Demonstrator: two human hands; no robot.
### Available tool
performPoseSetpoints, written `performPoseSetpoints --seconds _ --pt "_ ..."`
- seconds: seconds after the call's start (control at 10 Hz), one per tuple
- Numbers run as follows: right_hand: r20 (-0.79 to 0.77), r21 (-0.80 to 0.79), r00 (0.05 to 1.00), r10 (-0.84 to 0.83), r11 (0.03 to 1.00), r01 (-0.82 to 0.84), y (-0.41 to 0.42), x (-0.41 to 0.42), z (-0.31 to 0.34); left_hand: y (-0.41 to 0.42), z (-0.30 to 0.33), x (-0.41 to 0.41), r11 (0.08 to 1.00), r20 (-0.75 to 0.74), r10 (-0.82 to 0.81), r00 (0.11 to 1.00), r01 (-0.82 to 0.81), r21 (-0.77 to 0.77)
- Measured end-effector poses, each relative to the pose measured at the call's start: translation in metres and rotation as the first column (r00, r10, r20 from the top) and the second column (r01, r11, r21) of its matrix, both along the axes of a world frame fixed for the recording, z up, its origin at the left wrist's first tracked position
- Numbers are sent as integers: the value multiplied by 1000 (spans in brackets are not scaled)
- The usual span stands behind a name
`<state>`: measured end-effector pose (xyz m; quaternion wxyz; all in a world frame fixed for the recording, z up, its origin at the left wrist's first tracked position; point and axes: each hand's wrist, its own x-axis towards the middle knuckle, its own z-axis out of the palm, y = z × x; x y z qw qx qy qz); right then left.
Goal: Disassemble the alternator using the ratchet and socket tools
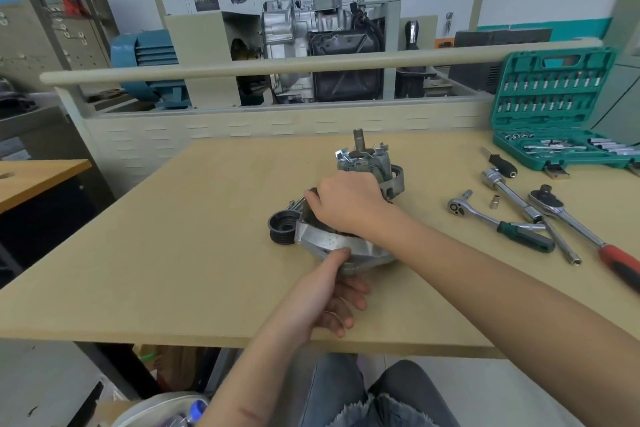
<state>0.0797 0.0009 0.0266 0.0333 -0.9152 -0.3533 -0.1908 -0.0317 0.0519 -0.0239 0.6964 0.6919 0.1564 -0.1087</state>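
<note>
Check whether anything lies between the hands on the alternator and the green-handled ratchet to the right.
Nothing visible does. The right hand and left hand grip the grey metal alternator housing; bare tan tabletop separates it from the green-handled chrome ratchet.

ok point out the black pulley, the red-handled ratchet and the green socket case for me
black pulley (284,228), head view, on its grooved rim
red-handled ratchet (621,262), head view, on the red grip
green socket case (550,94), head view, on the open lid
</note>
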Motion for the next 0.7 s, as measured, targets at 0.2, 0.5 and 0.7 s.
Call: performPoseSetpoints --seconds 0.2,0.5,0.7 --pt "110 -46 994 25 999 -20 -18 -16 -10 50 7 -14 887 120 365 923 -306 -347" --pt "478 -78 849 225 974 -214 -72 -19 -34 46 7 7 886 253 433 865 -356 -297" --pt "3 -14 985 174 985 -174 -102 -39 -14 45 2 23 904 312 427 849 -394 -163"
